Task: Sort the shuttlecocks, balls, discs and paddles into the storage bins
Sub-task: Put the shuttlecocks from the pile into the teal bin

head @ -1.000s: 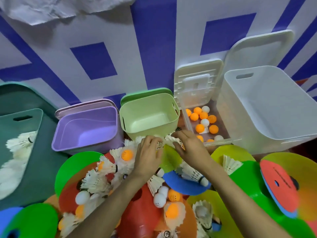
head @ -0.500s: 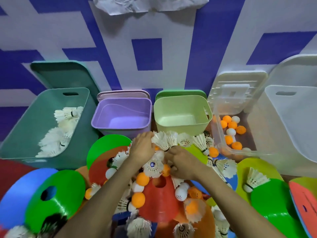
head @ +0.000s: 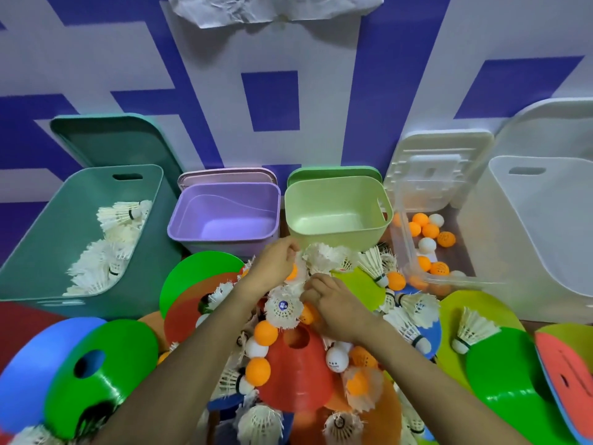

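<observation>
The wall [head: 96, 59] fills the upper half of the view, painted white with broad deep-blue bands [head: 401, 75] running at slants and a lone blue rectangle [head: 271, 101] near the middle. A crumpled white sheet [head: 272, 9] (paper or thin plastic, hard to tell which) hangs against it at the top edge, casting a soft shadow just below. The light falls evenly and brightly across the paint.

Looks forward and down from head height, near the bins [head: 337, 234], facing the wall [head: 128, 59] at top.
</observation>
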`<state>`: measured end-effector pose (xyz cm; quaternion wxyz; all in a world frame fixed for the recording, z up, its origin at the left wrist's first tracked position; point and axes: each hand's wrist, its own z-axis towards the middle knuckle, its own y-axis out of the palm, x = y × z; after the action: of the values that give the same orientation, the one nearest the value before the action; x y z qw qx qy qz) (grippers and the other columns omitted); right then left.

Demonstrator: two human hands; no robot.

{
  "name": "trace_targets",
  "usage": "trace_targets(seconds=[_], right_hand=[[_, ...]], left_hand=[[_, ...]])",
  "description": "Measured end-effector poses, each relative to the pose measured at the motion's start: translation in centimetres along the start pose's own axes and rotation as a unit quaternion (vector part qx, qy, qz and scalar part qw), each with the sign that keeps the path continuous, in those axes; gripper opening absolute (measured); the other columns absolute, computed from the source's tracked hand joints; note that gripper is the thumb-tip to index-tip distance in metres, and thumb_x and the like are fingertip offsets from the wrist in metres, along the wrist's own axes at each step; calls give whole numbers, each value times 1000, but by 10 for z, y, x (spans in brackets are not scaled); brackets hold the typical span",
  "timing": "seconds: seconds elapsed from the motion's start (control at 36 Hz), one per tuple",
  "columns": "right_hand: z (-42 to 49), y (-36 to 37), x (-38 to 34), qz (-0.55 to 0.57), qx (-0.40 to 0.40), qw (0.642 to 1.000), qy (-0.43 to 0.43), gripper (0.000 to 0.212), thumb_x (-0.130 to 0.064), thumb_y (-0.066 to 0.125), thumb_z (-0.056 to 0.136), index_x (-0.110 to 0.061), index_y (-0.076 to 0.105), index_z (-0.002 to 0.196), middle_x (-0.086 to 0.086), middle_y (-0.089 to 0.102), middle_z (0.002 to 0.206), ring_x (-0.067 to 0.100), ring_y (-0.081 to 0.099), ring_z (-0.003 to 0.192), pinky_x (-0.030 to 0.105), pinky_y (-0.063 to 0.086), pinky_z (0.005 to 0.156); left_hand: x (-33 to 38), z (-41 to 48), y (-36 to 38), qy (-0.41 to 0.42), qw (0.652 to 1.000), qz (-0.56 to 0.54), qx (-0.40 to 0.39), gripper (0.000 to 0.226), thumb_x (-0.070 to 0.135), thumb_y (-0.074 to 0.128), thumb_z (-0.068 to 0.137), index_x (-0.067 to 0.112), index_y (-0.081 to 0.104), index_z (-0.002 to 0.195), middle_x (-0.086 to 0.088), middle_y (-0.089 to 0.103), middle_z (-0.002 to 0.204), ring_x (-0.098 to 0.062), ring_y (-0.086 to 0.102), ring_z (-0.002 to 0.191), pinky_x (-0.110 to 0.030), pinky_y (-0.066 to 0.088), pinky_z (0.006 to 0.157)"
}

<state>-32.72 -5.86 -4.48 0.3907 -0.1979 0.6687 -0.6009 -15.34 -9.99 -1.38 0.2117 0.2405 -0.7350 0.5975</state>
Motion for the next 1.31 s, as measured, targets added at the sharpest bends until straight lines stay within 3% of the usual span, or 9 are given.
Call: trace_targets(seconds=[0.08,0.22,0.39,0.56,0.67,0.78,0.94,1.06,1.31], right_hand=[[-1,-5,2,1,0,1000,24,41,-36,53,74,-12,61,107,7,58,110,30,49,117,42,44,94],[0,-9,6,-15,-21,999,41,45,-26,62,79,-8,54,120,10,50,126,28,36,129,37,30,105],[-1,-5,7,-17,-19,999,38,47,-25,63,79,-7,54,121,10,49,127,28,36,129,38,31,106],[-4,-5,10,4,17,999,37,43,-32,52,78,-6,59,112,11,57,117,31,47,119,44,43,96],[-2,-8,12,4,4,999,39,47,-25,63,78,-6,55,120,9,52,125,28,40,125,39,36,102],[-2,-8,13,22,30,999,37,46,-26,66,74,-7,58,115,9,56,118,30,46,119,40,40,99],[-1,-12,12,86,77,993,39,41,-33,60,76,-9,58,109,8,58,113,26,50,110,38,44,94],[-4,-29,4,228,114,963,84,38,-27,61,86,-13,51,120,2,57,115,13,51,104,17,38,83],[-17,-76,65,195,351,866,298,39,-19,64,85,-9,49,120,9,50,112,25,52,98,37,46,81]], left_hand=[[-4,2,-2,-1,989,147,-5,21,20,63,83,18,63,104,-4,57,114,-23,51,112,-33,39,93],[3,4,0,6,953,302,-27,38,32,64,82,20,60,118,-6,47,126,-27,35,123,-36,29,101],[2,4,6,33,932,358,-51,36,28,61,85,17,60,119,-8,43,123,-28,33,117,-35,27,97],[-8,0,5,83,957,274,-36,22,19,58,87,18,55,109,-3,42,119,-24,34,116,-30,28,94],[-11,1,1,62,974,216,31,22,16,53,92,11,49,113,-7,44,121,-27,37,116,-33,34,93],[-14,7,-1,-3,960,280,33,29,17,46,96,11,50,124,-10,51,126,-29,43,117,-37,33,96],[-8,7,-2,-12,955,288,66,27,3,41,91,9,63,105,-10,64,106,-31,57,99,-34,36,86],[5,-4,-9,28,970,176,167,23,13,37,98,4,58,103,-12,58,104,-32,56,93,-38,42,75],[79,5,-11,74,976,-71,192,5,14,58,84,12,58,80,-5,60,93,-24,60,79,-37,49,72]])
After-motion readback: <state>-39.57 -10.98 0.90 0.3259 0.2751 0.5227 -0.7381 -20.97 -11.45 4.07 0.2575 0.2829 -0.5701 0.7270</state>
